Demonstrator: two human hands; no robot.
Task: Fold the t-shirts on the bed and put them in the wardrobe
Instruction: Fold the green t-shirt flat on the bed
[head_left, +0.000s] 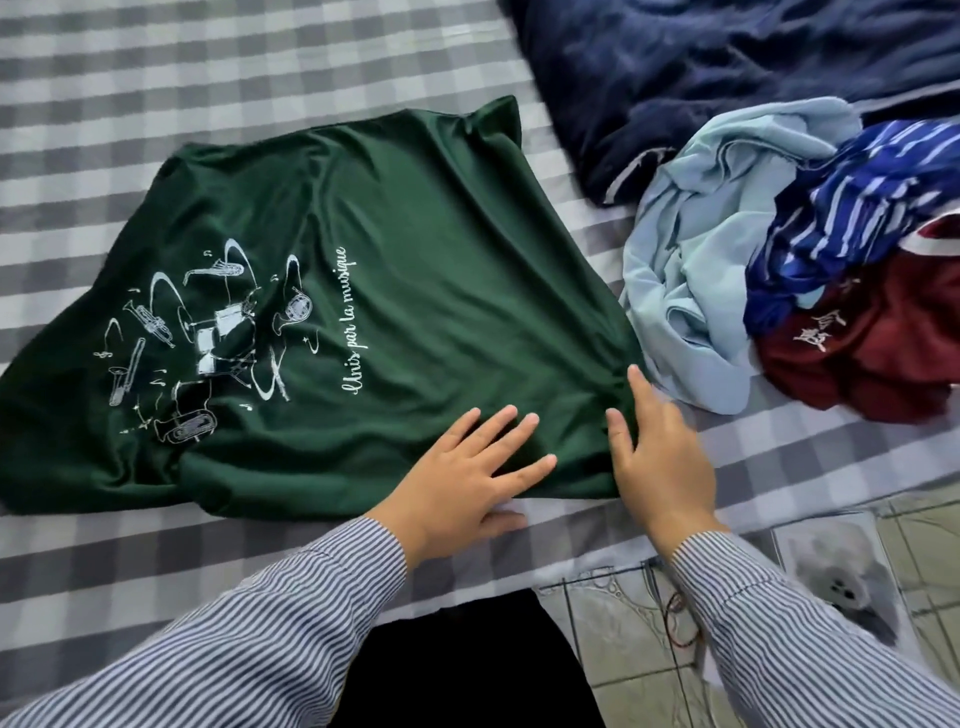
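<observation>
A dark green t-shirt (395, 260) with a white print of musical instruments and cursive lettering lies spread on the checked bed. My left hand (462, 483) rests flat on its near hem with fingers spread. My right hand (660, 457) lies flat on the shirt's near right corner, fingers straight. To the right sits a crumpled heap: a light blue t-shirt (696, 260), a blue striped garment (852, 208) and a dark red t-shirt (883, 343) with white characters.
The bed has a grey and white checked sheet (156, 78). A dark navy blanket (727, 67) is bunched at the far right. Tiled floor (623, 649) shows past the bed's near right edge, with a thin cable on it.
</observation>
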